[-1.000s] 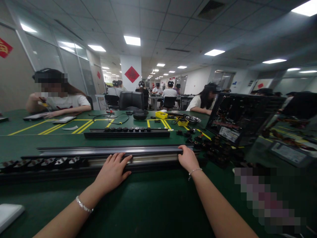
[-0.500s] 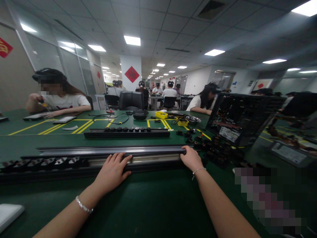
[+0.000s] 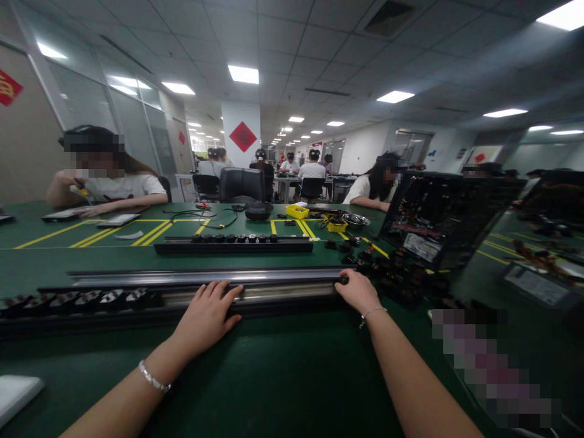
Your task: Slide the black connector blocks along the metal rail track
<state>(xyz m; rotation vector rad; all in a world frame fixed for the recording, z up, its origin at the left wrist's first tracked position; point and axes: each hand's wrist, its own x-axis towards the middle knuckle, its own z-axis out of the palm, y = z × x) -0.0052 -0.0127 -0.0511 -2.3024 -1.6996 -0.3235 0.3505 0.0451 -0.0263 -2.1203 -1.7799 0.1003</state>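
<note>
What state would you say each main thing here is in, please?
Nearest long black metal rail, partly filled, small black pieces at its left
Long black metal rail behind it, lying flat, silvery inside exposed
Shorter black metal rail farther back, carrying a row of black pieces
Boxy black metal computer case, upright, open-sided
Rectangular white ceiling lights, lit
Left hand, resting on the nearest rail
Right hand, curled, hold unclear

Free room for you: green tabletop [image 3: 292, 377] between left forearm [image 3: 123, 401] and right forearm [image 3: 410, 377], short of near rail [image 3: 283, 295]; also strip between middle rail [image 3: 205, 278] and far rail [image 3: 232, 248]. Black modules [image 3: 112, 299] crowd near rail left of your left hand [image 3: 207, 319]. Pile of dark parts [image 3: 401, 274] blocks your right hand [image 3: 360, 292] rightward; computer case [image 3: 438, 225] stands behind pile. White object [image 3: 18, 395] at near left corner.
</note>
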